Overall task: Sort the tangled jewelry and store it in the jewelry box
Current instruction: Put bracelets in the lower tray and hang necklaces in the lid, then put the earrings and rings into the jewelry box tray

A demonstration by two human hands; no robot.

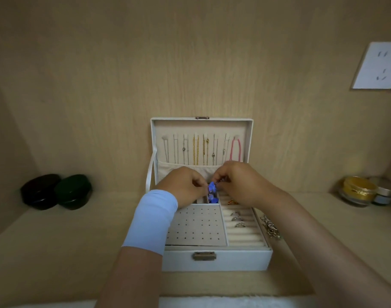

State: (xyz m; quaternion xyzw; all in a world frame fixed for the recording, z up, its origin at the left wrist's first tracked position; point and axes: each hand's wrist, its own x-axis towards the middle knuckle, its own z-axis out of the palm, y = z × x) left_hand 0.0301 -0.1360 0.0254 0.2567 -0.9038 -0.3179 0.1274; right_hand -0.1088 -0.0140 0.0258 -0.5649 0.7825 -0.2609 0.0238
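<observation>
A white jewelry box [216, 261] stands open on the wooden shelf, its lid upright with several chains and a pink cord [235, 150] hanging inside. My left hand [183, 185] and my right hand [239, 183] meet over the box's rear compartments. Both pinch a blue beaded piece [211, 192] that dangles between them into a small compartment. Rings [236, 218] sit in the roll slots on the right. A perforated earring panel [196, 227] lies at the front left. A tangle of silver jewelry [270, 227] lies on the shelf just right of the box.
Two dark round cases [57, 192] sit at the far left. Small jars, one gold [357, 190], stand at the far right. A white wall socket [378, 66] is on the back panel. A white fluffy edge [212, 302] runs along the bottom.
</observation>
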